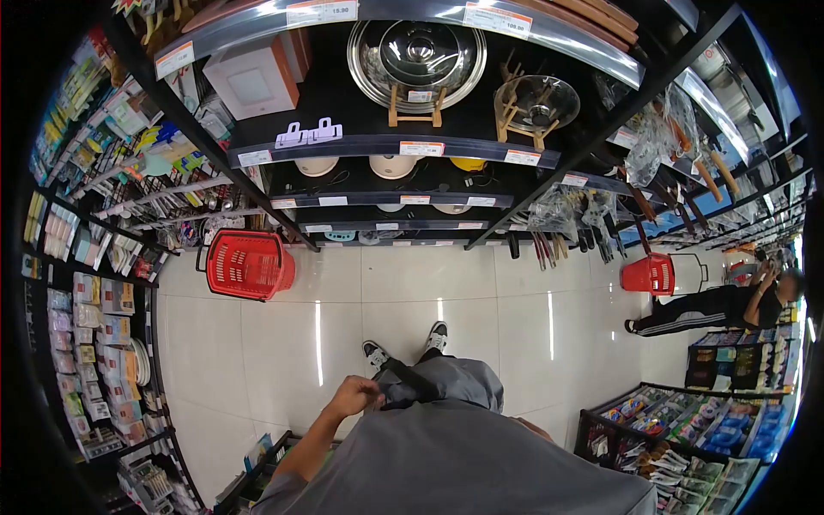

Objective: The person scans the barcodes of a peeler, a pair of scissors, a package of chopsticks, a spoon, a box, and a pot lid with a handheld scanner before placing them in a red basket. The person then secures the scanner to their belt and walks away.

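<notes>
My left hand point(356, 396) is at waist height, in front of my grey shirt point(455, 463). Its fingers are curled, and what they hold, if anything, is hidden. Close by, a black strap point(410, 378) hangs over my grey trousers point(468, 378). Of my right arm only a sliver of skin point(534, 426) shows past the shirt's edge; the fingers on that side are hidden. A red shopping basket point(249, 264) stands on the floor ahead to the left, apart from both hands.
Ahead, a black shelf unit point(326, 136) holds a glass lid point(418, 56) and a glass bowl point(538, 103) on wooden stands. To the right, a person point(721, 307) stands beside another red basket point(648, 275). Packed racks line the left; a low display point(678, 429) stands behind right.
</notes>
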Demonstrator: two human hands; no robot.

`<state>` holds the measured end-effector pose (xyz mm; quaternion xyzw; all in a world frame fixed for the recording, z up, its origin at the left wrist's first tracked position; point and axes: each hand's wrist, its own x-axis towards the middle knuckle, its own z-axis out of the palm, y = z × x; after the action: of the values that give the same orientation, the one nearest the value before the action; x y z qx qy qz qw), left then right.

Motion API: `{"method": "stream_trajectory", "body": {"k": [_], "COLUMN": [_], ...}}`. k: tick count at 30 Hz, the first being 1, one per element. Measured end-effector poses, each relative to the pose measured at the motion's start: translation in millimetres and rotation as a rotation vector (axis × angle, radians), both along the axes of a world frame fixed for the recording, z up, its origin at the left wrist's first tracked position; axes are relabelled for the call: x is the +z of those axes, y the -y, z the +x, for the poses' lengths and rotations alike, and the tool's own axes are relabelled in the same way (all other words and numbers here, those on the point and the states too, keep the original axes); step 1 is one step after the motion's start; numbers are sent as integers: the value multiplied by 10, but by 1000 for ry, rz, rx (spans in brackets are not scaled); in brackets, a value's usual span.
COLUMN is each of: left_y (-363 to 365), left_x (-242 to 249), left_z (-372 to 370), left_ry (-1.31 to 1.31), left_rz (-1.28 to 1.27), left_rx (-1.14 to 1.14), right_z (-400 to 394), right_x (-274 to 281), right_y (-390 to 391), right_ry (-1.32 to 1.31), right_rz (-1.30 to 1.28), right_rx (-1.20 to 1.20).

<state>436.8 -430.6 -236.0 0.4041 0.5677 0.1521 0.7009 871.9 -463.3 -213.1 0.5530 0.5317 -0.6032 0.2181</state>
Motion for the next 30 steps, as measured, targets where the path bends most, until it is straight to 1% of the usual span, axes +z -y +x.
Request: {"method": "stream_trajectory", "body": {"k": [3, 5, 6, 8, 10, 12, 13, 14, 15, 16, 17, 18, 19, 20, 21, 22, 23, 24, 25, 26, 27, 29, 30], "left_y": [-94, -38, -39, -51, -50, -80, -94, -106, -99, -18, 1, 36, 99, 137, 174, 229, 316, 395, 435, 494, 574, 852, 958], "left_x": [-83, -272, -287, -308, -195, 11, 22, 21, 12, -50, -123, -191, -225, -230, -224, -223, -302, -443, -460, -484, -626, -1241, -1467], "left_z": [16, -34, -59, -134, -172, -127, -110, -92, -85, -71, -97, -145, -177, -187, -199, -203, -187, -169, -148, -93, -114, -201, -215], "left_ry": [-50, -49, -47, -80, -117, -70, -73, -110, -147, -115, -116, -36, 47, 51, 59, 66, 68, -53, -177, -328, -327, -51, -25], "left_rz": [63, 73, 85, 55, 18, -124, -126, -138, -150, -80, -79, -116, -158, -165, -173, -180, -194, -162, -125, -179, -204, -234, -96], "left_rx": [-59, -77, -99, -120, -136, -24, -19, -176, -336, -252, -252, -260, -266, -261, -195, -128, -119, 34, 189, 223, 240, 294, 340], "right_z": [-45, -49, -50, -60, -66, -71, -116, -260, -141, -137, -71, -98, -260, -363, -450, -546, -634, -696, -740, -760, -752, -673, -624], "right_x": [13, 14, 8, -1, 20, 94, 206, 594, 487, 459, 288, 284, 452, 398, 300, 234, 174, 103, 18, -70, -173, -478, -614], "right_y": [88, 132, 146, 162, 163, 75, 2, -295, -367, -480, -482, -567, -711, -753, -762, -770, -770, -784, -821, -840, -823, -822, -841], "right_ry": [-24, -38, -44, -64, -86, -114, -129, -86, -246, -330, -462, -653, -520, -446, -373, -368, -283, -202, -204, -230, -250, -206, -154], "right_rz": [-4, 0, 1, 7, 13, 25, 37, -83, -65, -36, -163, -104, -117, -79, -46, -59, -5, 50, 40, 48, 47, 212, 348], "right_rx": [-46, -68, -81, -101, -112, -95, -85, -128, -132, -131, -539, -597, -609, -583, -557, -553, -457, -356, -341, -387, -434, -312, -210]}}
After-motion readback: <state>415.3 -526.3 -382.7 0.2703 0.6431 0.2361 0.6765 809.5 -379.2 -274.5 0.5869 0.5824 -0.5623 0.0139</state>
